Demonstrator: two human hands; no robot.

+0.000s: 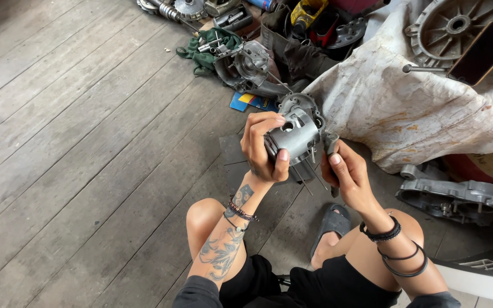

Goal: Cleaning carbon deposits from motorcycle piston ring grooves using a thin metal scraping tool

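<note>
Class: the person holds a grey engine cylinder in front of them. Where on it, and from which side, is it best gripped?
Probably around the smooth round barrel of the cylinder, from its left side, as the left hand does. Thin studs stick out below and the right hand works at the right edge, so those sides suit a grip less.

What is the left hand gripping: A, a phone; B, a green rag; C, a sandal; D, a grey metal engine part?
D: the left hand wraps around the grey metal engine part, held above the knees, while the right hand pinches a small piece at its side.
</note>
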